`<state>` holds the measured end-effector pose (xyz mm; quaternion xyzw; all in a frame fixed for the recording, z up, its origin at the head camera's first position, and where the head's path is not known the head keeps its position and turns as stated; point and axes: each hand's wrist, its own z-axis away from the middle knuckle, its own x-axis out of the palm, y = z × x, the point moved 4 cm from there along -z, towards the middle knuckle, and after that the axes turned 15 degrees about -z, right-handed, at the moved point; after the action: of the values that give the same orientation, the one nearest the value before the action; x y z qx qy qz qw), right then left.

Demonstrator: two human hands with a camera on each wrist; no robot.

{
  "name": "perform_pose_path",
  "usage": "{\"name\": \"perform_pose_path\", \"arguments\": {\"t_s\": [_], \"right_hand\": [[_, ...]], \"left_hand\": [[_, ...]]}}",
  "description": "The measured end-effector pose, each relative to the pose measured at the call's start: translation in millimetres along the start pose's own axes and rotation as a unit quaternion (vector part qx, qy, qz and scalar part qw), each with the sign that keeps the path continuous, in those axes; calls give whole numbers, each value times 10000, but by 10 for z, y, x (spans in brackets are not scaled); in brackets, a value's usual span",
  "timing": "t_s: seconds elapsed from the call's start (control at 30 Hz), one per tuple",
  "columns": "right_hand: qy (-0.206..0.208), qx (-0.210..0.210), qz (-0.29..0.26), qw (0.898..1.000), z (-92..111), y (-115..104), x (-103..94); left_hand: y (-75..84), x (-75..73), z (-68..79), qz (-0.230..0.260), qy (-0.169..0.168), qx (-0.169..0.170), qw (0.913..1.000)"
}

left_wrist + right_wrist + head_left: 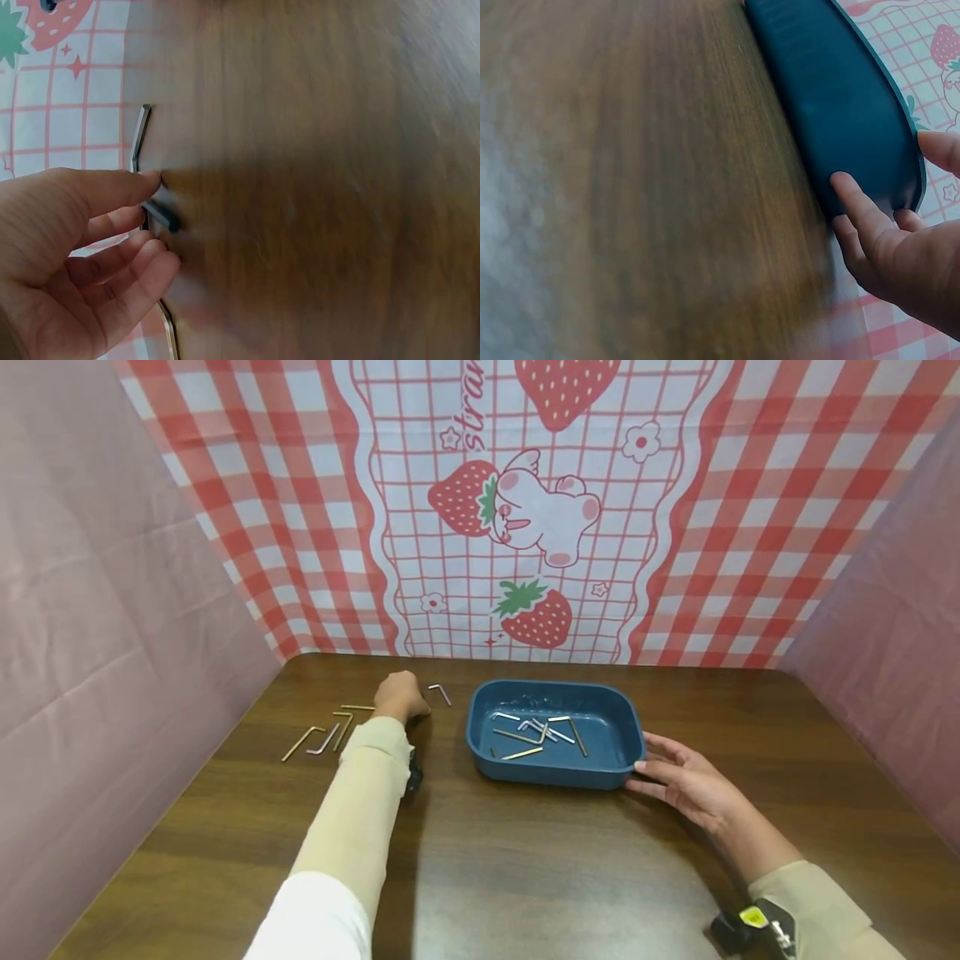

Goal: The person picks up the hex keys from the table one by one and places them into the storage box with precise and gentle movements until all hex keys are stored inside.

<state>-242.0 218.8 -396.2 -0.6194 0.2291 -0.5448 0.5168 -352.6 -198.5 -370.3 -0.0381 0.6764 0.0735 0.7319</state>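
In the head view my left hand is low over the far left of the table, among loose hex keys. The left wrist view shows this hand with thumb and fingers drawn together round a dark hex key, whose short end pokes out between them; the rest is hidden. My right hand touches the right end of a blue tray, fingers spread and fairly straight. In the right wrist view its fingertips lie against the tray's wall and at the rim.
Several gold and silver hex keys, including a gold one, lie left of my left hand. A silver key lies just right of it. More keys, such as a gold one, are inside the tray. A checked strawberry cloth hangs behind the table.
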Motion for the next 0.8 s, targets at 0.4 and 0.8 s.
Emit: {"name": "perform_pose_path", "arguments": {"t_s": [0.4,0.8], "right_hand": [[6,12,36,10000,-4,-18,8],[-7,-28,42,10000,-1,-10,-9]], "left_hand": [[69,-8,-48,78,-191,-310,9993],[73,-39,1,-311,-477,-150,9983]]}}
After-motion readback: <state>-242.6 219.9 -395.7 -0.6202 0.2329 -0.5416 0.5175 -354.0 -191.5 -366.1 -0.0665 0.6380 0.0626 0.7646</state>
